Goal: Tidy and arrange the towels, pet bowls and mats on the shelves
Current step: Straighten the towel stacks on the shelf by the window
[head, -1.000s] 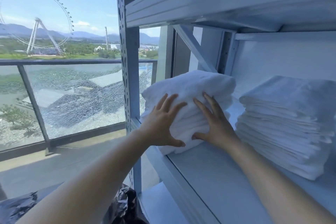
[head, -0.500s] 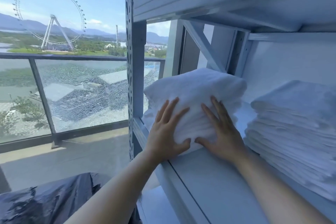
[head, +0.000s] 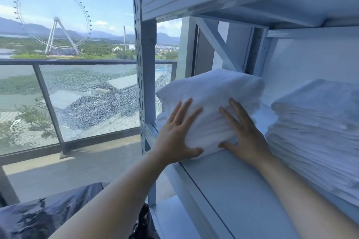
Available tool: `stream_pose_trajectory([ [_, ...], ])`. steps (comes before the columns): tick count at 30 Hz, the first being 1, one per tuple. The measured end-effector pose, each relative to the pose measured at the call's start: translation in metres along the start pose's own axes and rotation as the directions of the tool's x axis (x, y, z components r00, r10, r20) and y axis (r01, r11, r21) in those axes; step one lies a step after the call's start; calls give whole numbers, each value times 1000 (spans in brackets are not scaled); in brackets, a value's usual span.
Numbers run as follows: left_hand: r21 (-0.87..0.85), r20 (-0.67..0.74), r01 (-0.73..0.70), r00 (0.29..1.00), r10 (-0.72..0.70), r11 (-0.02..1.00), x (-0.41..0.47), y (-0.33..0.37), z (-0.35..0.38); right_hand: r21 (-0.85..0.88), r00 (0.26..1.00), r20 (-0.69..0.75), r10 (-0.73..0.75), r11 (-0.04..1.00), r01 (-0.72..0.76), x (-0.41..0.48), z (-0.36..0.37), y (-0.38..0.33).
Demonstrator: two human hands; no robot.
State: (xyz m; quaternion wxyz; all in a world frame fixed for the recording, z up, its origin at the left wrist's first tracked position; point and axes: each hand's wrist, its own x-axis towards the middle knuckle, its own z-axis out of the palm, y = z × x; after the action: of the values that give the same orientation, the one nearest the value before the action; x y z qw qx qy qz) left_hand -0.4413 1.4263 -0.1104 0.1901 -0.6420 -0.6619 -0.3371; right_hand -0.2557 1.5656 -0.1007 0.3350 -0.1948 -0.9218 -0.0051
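We face a pale grey-white metal shelving unit [head: 144, 44] that fills the right half of the view. Its middle shelf [head: 233, 190] carries all the towels we can see. Left of it we see a glass balcony panel [head: 93, 103], shattered into a fine web of cracks, with a white Ferris wheel [head: 52, 15] far beyond and crumpled black plastic sheeting [head: 38, 217] low in the corner.

On the right of the shelf a tall stack of flat-folded white towels [head: 314, 132] stands well back. Beside it but apart, at the shelf's left end against the corner post, sits a plump bundle of folded white towels [head: 211, 91], its near face at the front edge.

The left hand [head: 174, 137] lies flat on that near face, fingers straight and spread, thumb tucked along the bundle's lower edge. The right hand [head: 244, 134] mirrors it just beside, fingers extended up the towel, thumb low near the shelf board. Neither hand grips; both press with open palms.
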Motion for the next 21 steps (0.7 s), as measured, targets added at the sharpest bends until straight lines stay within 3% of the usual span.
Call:
stream_pose_trajectory([
  [3, 13, 30, 36, 999, -37, 999, 3, 4, 0, 26, 997, -31, 65, 998, -64, -5, 7, 7],
  [11, 21, 64, 27, 998, -29, 999, -13, 1, 8, 58, 997, -37, 65, 996, -62, -6, 9, 12],
  [21, 10, 4, 35, 999, -35, 999, -22, -1, 14, 74, 998, -44, 55, 996, -51, -5, 12, 14],
])
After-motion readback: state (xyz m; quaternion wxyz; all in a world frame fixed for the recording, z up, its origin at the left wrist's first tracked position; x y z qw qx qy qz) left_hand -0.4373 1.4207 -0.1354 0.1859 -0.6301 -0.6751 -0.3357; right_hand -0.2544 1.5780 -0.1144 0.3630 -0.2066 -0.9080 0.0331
